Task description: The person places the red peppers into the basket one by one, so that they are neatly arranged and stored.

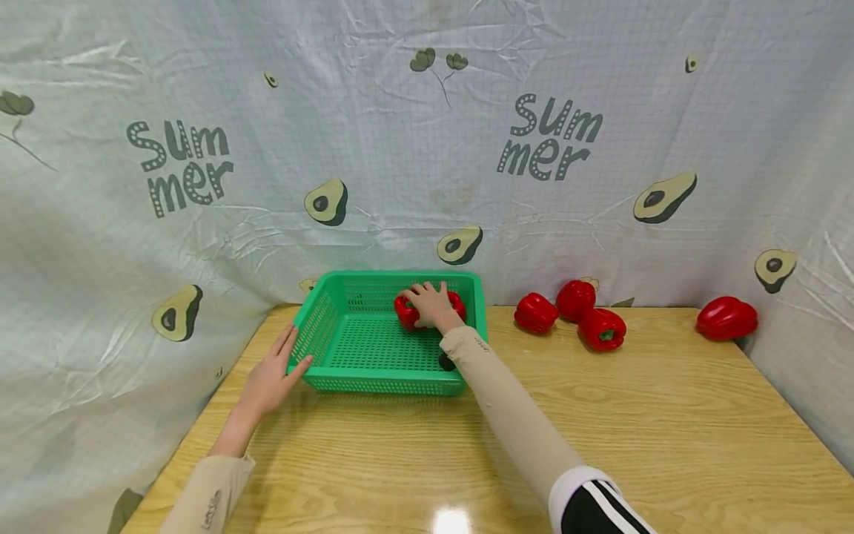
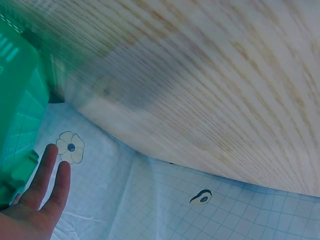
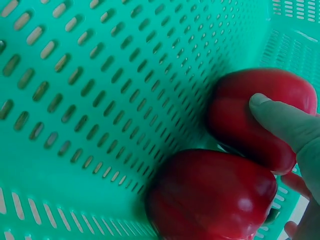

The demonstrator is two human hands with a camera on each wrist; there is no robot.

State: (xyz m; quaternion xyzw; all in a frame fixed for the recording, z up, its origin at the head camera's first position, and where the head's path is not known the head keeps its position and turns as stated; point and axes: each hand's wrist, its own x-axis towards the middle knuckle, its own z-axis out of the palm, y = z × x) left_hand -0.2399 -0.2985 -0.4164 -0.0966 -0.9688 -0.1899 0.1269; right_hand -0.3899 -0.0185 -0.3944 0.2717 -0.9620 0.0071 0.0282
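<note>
In the right wrist view, my right hand grips a red bell pepper, thumb on its side and fingers partly hidden behind it. A second red bell pepper lies right beside it. Both are inside a green plastic basket, near its back right in the head view, where the right hand partly covers them. My left hand lies at the basket's left rim with its fingers straight. Those extended fingers also show beside the green wall in the left wrist view.
Three red bell peppers cluster on the wooden table right of the basket. Another red pepper lies at the table's far right edge. A small black object shows at the basket's front right. A printed cloth hangs behind.
</note>
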